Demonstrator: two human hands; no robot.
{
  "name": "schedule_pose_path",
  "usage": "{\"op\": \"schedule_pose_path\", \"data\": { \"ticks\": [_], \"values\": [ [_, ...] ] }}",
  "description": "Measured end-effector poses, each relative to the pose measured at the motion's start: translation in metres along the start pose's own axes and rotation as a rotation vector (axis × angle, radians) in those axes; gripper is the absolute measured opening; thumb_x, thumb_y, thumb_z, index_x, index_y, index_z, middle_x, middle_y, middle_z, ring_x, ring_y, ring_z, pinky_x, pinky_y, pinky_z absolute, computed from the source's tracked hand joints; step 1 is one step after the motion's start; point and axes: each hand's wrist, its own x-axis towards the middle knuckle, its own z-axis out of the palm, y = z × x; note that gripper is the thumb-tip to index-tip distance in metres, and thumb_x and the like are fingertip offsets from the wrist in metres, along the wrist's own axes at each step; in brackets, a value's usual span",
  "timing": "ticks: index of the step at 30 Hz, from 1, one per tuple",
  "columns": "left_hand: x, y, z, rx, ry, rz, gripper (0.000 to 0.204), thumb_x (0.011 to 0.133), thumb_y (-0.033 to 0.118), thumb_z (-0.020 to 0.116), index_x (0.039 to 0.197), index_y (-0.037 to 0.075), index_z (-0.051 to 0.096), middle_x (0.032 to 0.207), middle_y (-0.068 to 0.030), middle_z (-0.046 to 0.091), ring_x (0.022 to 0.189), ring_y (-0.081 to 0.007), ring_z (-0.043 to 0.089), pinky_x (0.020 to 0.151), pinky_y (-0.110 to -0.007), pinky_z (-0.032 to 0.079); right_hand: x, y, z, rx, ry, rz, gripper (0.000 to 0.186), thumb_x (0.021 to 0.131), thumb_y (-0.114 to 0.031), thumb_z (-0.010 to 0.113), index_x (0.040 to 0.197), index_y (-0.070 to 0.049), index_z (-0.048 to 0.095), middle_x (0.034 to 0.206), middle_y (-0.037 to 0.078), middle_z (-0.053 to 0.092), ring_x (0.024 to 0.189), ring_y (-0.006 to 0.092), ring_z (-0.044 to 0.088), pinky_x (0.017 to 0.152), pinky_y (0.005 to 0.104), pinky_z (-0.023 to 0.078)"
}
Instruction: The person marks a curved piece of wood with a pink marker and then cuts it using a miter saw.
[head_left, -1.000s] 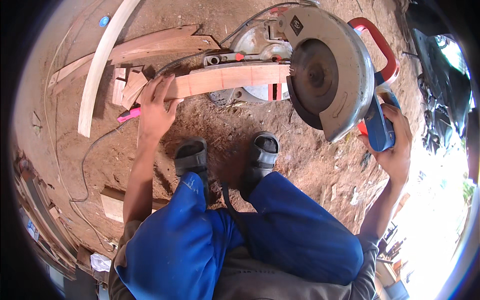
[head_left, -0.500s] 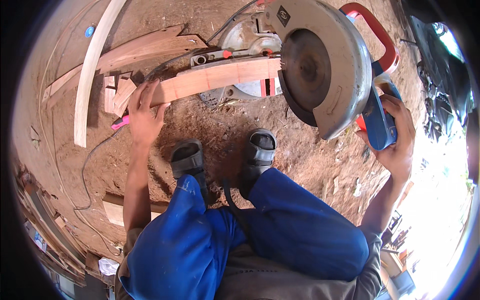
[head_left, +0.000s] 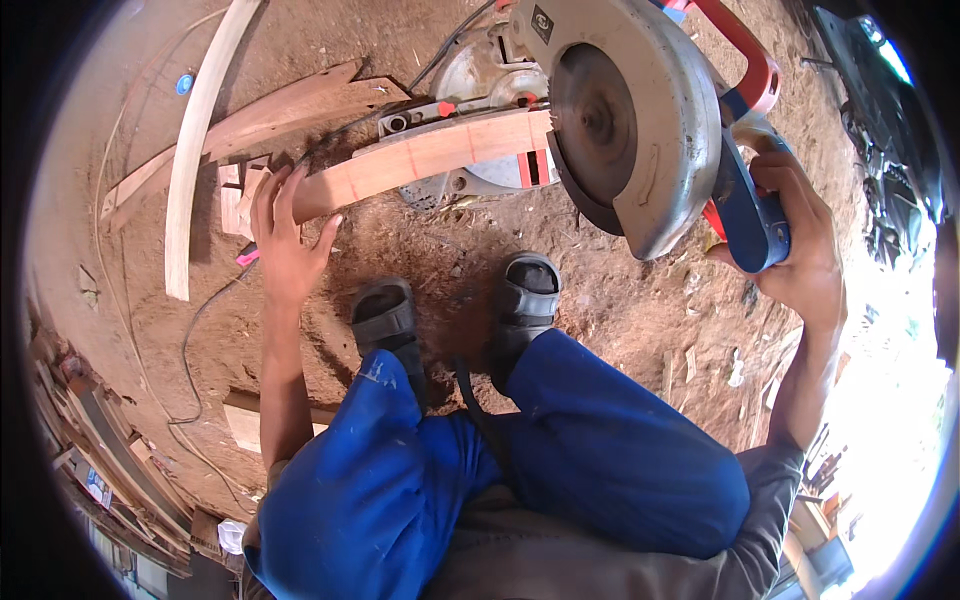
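Left hand (head_left: 293, 245) at the left end of the board (head_left: 425, 155): spread wide, fingers along that end, thumb well apart from them beside the near edge. How firmly it bears on the wood, cannot tell.

Right hand (head_left: 797, 235) closed round the blue grip (head_left: 752, 200) of the saw (head_left: 665, 160), fingers curled over the outer side.

Board lies on the saw base (head_left: 483, 180), along the fence (head_left: 460, 115). Long edges bowed in this view; reddish lines cross its face. Left end overhangs the base; right end runs up to the rim of the blade (head_left: 600, 118). Contact there, cannot tell.

Room: between the board's near edge and the sandals (head_left: 528, 285), a stretch of brown soil (head_left: 440, 250). More soil between saw and right knee. Left side tighter: offcuts (head_left: 230, 200) just beyond the left hand, a pink object (head_left: 247, 257) close by the wrist, partly hidden. Pale strip (head_left: 195, 150) farther left, lying across the planks (head_left: 270, 110). Cord (head_left: 440, 60) beyond the fence, running up toward the saw.
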Motion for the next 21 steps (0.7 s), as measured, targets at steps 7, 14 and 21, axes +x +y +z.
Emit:
{"op": "schedule_pose_path", "data": {
  "ticks": [7,14,21],
  "values": [
    [-0.031,-0.008,-0.019,0.094,0.022,0.046,0.071,0.083,0.018,0.083,0.148,0.012,0.054,0.144,-0.0170,0.055,0.138,-0.0408,0.047,0.117,-0.055,0.037,-0.002,-0.006,0.009,-0.055,0.140,-0.077,0.051,0.066,-0.006,0.087,0.110,-0.005,0.064,0.114,0.012,0.068,0.096,0.0369,0.072,0.078,0.0441,0.058],
    [-0.112,-0.010,-0.024,0.038,0.006,-0.066,0.060,0.086,0.012,0.078,0.141,0.004,0.057,0.137,-0.0212,0.058,0.129,-0.0430,0.052,0.111,-0.056,0.040,-0.004,-0.008,0.007,-0.050,0.058,0.047,0.048,0.067,0.006,0.075,0.111,-0.005,0.061,0.107,0.014,0.069,0.098,0.0399,0.068,0.083,0.0459,0.054],
    [-0.196,-0.032,-0.024,-0.047,0.015,-0.269,0.051,0.085,0.009,0.076,0.134,0.005,0.061,0.134,-0.0191,0.060,0.124,-0.0416,0.054,0.106,-0.056,0.043,-0.011,-0.009,0.019,-0.100,0.144,0.024,0.046,0.071,0.014,0.068,0.112,-0.004,0.061,0.108,0.014,0.069,0.101,0.0410,0.067,0.084,0.0469,0.054]
  ]
}}
